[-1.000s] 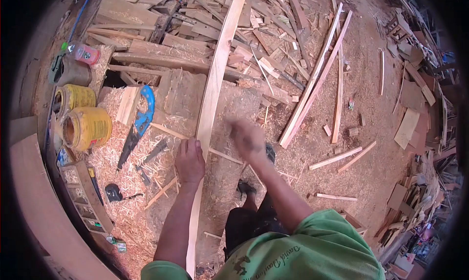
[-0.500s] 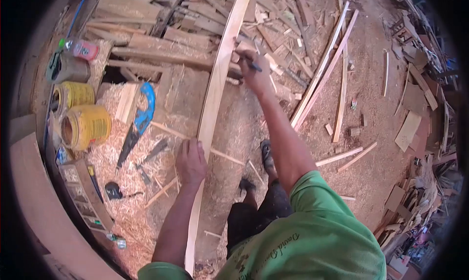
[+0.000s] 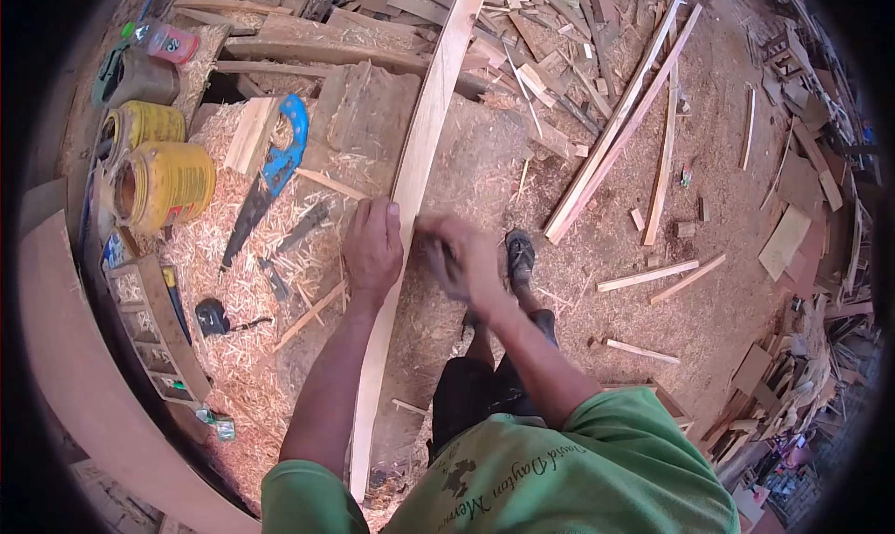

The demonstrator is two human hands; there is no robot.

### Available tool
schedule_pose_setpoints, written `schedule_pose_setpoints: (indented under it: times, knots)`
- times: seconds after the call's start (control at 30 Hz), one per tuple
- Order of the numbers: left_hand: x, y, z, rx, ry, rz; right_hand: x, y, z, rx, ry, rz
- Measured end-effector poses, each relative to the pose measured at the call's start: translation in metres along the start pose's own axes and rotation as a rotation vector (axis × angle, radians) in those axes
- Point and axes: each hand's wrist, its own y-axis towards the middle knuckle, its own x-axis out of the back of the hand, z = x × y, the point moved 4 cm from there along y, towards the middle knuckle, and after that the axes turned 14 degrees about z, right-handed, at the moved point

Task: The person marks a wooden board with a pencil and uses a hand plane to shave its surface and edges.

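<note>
A long, pale wooden plank (image 3: 429, 143) runs lengthwise in front of me, from the top of the view down past my left forearm. My left hand (image 3: 375, 250) grips its left edge, fingers closed together over the wood. Close by on the plank's other side, my right hand (image 3: 466, 264) is smeared by motion, its fingertips near the right edge. A dark, blurred pen (image 3: 440, 266) shows in its curled fingers. To the left, a handsaw (image 3: 270, 175) with a blue handle lies on wood shavings.
Yellow plastic jars (image 3: 168, 187) and a bottle (image 3: 166, 42) stand at left. Below them are a wooden rack (image 3: 154, 324) and a black tape measure (image 3: 213, 316). Long strips (image 3: 620, 129) and scrap wood cover parts of the floor at right, near my foot (image 3: 520, 254).
My right hand has come down along the plank toward me, close to my left hand. The left hand stays on the plank and appears slightly higher as the view shifts.
</note>
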Motion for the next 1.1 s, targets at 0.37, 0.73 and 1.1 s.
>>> schedule_pose_setpoints:
  times: [0.37,0.73,1.1]
  knots:
    - [-0.002,-0.002,-0.002,-0.011,-0.004,-0.051,0.009,-0.007,-0.024,0.01,-0.114,-0.176]
    - [-0.003,-0.002,0.001,0.031,0.04,-0.029,0.051,0.098,-0.039,0.018,-0.171,-0.211]
    - [0.0,-0.001,0.004,-0.026,-0.019,-0.058,-0.044,-0.047,0.003,-0.022,-0.172,0.049]
